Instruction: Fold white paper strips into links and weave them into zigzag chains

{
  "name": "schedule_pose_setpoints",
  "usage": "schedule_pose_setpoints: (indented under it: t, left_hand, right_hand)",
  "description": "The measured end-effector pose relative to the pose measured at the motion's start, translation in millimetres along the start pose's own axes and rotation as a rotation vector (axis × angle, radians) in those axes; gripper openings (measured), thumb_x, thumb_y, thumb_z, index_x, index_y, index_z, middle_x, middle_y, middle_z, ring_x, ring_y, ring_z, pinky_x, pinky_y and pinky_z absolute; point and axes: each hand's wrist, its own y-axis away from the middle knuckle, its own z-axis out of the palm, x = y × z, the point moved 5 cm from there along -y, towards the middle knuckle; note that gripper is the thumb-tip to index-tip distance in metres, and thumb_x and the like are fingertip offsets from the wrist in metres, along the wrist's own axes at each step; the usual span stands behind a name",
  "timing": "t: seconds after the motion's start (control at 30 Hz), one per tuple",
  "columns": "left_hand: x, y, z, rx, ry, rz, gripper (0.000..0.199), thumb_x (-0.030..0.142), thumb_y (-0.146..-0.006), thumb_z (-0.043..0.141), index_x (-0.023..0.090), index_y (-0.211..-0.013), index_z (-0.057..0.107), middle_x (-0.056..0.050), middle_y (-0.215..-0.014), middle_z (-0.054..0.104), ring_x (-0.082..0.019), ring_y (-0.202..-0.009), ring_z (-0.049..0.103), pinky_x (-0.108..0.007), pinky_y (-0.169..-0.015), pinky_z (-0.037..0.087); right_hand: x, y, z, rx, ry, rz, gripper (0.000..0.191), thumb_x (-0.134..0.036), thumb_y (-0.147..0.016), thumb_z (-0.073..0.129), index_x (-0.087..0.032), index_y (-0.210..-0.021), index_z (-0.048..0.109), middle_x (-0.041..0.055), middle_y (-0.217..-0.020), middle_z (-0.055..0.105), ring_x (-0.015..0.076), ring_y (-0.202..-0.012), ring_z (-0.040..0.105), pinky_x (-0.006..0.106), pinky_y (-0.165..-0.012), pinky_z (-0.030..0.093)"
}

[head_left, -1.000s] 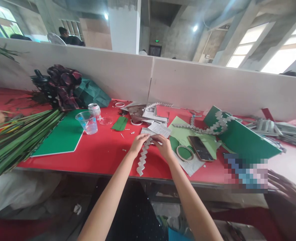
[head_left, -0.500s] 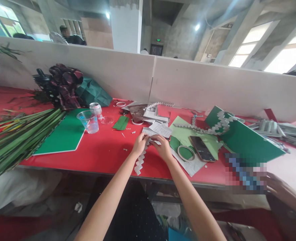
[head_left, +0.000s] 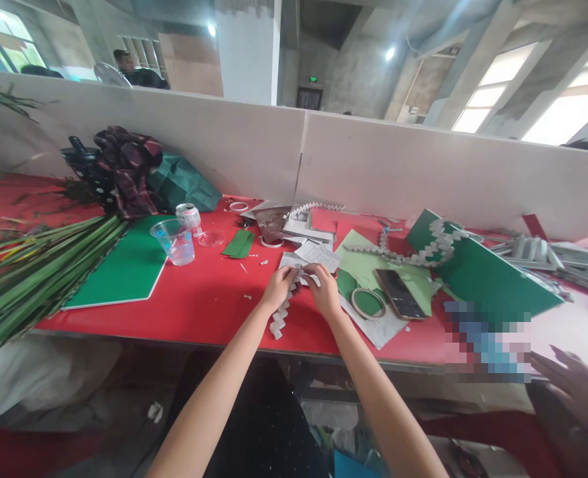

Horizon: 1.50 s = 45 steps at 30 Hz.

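Note:
A folded paper zigzag chain (head_left: pixel 279 320) hangs down from between my hands over the red table (head_left: pixel 209 305). My left hand (head_left: pixel 280 287) pinches its upper part with closed fingers. Close beside it on the right, my right hand (head_left: pixel 322 287) has its fingers bent together at the chain's top end. The fingertips hide the exact fold. Printed paper pieces (head_left: pixel 318 252) lie just beyond the hands. To the right are a roll of tape (head_left: pixel 368 303) and a dark phone (head_left: pixel 400 294) on light green paper (head_left: pixel 356 242).
On the left stand a plastic cup (head_left: pixel 177 245) and a can (head_left: pixel 188 216), near long green leaves (head_left: pixel 35 279). A longer folded chain (head_left: pixel 423 255) leans against a green board (head_left: pixel 488 279). Another person's hand (head_left: pixel 573 382) is at the lower right. A white partition (head_left: pixel 398 166) runs behind.
The lower end of the chain has risen slightly, and my right hand's fingers have shifted a little at its top. The other person's hand at the right has spread its fingers.

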Motion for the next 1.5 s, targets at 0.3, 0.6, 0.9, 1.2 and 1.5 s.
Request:
schedule_pose_setpoints:
  t: [0.3, 0.6, 0.9, 1.2, 1.5]
  left_hand:
    - [4, -1, 0.4, 0.007, -0.116, 0.044, 0.031, 0.047, -0.081, 0.059, 0.018, -0.088, 0.057, 0.002, -0.064, 0.055, -0.011, -0.055, 0.056, -0.021, -0.049, 0.044]
    - [5, 3, 6.2, -0.095, -0.324, 0.112, 0.034, 0.048, -0.083, 0.054, 0.015, -0.086, 0.062, 0.002, -0.059, 0.051, -0.011, -0.053, 0.048, -0.021, -0.048, 0.038]
    - [13, 10, 11.3, -0.158, -0.147, -0.012, 0.033, 0.049, -0.080, 0.058, 0.015, -0.080, 0.058, 0.004, -0.057, 0.046, -0.008, -0.046, 0.044, -0.019, -0.044, 0.035]
    - [3, 5, 9.5, -0.139, -0.174, -0.013, 0.036, 0.050, -0.080, 0.058, 0.014, -0.085, 0.060, 0.003, -0.056, 0.050, -0.009, -0.045, 0.048, -0.021, -0.045, 0.038]
    - [2, 4, 7.1, -0.109, -0.235, -0.008, 0.036, 0.051, -0.079, 0.059, 0.015, -0.082, 0.060, 0.004, -0.057, 0.048, -0.008, -0.044, 0.046, -0.021, -0.044, 0.038]
  right_hand:
    - [13, -1, -3, 0.040, -0.305, 0.222, 0.025, -0.036, -0.088, 0.053, -0.019, -0.105, 0.060, 0.0065, -0.094, 0.065, 0.0192, -0.087, 0.062, 0.030, -0.079, 0.049]
    - [29, -1, -3, -0.067, -0.333, 0.374, 0.024, -0.038, -0.082, 0.055, -0.016, -0.077, 0.064, 0.0031, -0.073, 0.063, 0.0153, -0.067, 0.055, 0.026, -0.063, 0.043]
    - [28, -2, -7, 0.009, -0.265, 0.337, 0.026, -0.039, -0.082, 0.055, -0.016, -0.078, 0.066, 0.0032, -0.071, 0.064, 0.0159, -0.067, 0.056, 0.025, -0.063, 0.044]
    - [24, -1, -8, 0.009, -0.383, 0.346, 0.029, -0.041, -0.081, 0.059, -0.017, -0.091, 0.071, 0.0072, -0.086, 0.071, 0.0201, -0.078, 0.064, 0.029, -0.069, 0.050]
    - [20, -4, -8, -0.013, -0.204, 0.263, 0.017, -0.033, -0.080, 0.058, -0.019, -0.080, 0.068, 0.0045, -0.079, 0.070, 0.0182, -0.072, 0.063, 0.029, -0.068, 0.049]
